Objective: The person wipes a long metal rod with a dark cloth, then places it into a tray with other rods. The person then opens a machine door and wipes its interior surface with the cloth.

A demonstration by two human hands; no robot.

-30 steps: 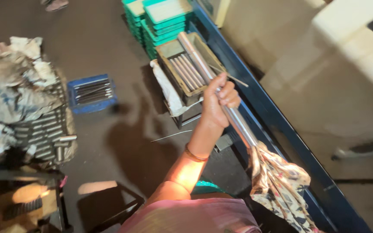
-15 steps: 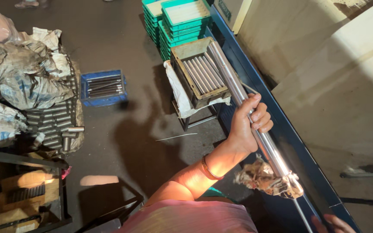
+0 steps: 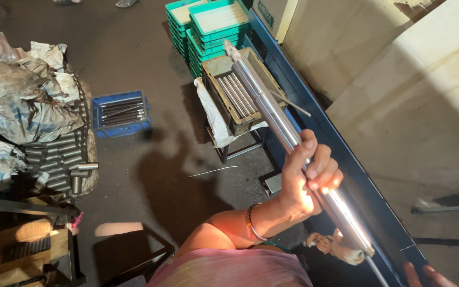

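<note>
Our left hand (image 3: pixel 309 178) clenches a polished steel rod (image 3: pixel 288 133) near mid-length, apparently to steady it while a rag (image 3: pixel 336 247) sits on its near end. The rod's long axis runs diagonally, far tip pointing up-left over a tray (image 3: pixel 216 72) of similar rods. Our right hand (image 3: pixel 426 276) is barely in view at the frame's lower edge; we cannot tell its grip.
</note>
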